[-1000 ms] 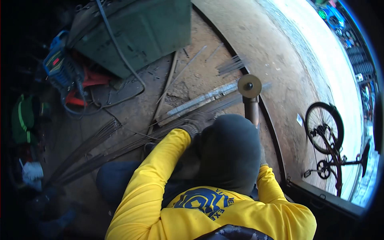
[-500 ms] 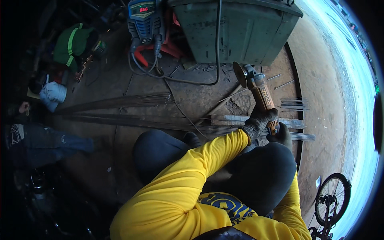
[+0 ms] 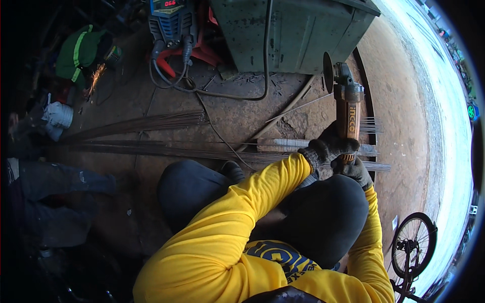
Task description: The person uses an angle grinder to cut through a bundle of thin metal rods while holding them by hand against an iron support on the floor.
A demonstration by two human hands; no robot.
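An orange and black angle grinder (image 3: pixel 348 113) stands nearly upright, its dark disc (image 3: pixel 328 72) at the far end. My left hand (image 3: pixel 329 148), in a dark knit glove, is closed around the grinder's body. Just below, my gloved right hand (image 3: pixel 357 173) is curled at the tool's rear end; some of its fingers are hidden behind the grinder and my left hand. Long thin metal rods (image 3: pixel 202 151) lie on the ground beneath and beyond my hands, beside a flat metal bar (image 3: pixel 285 145).
A green metal box (image 3: pixel 288 40) stands ahead, beside a blue welding machine (image 3: pixel 172 22) with cables (image 3: pixel 242 96). At the far left a person in green (image 3: pixel 78 55) works amid sparks (image 3: pixel 96 76); another person's legs (image 3: pixel 65 182) are nearer. A bicycle wheel (image 3: pixel 414 245) is at lower right.
The grinder has swung more upright, with its disc moving right and away from me. My right hand has come more into sight at its rear. The sparks at the left have grown.
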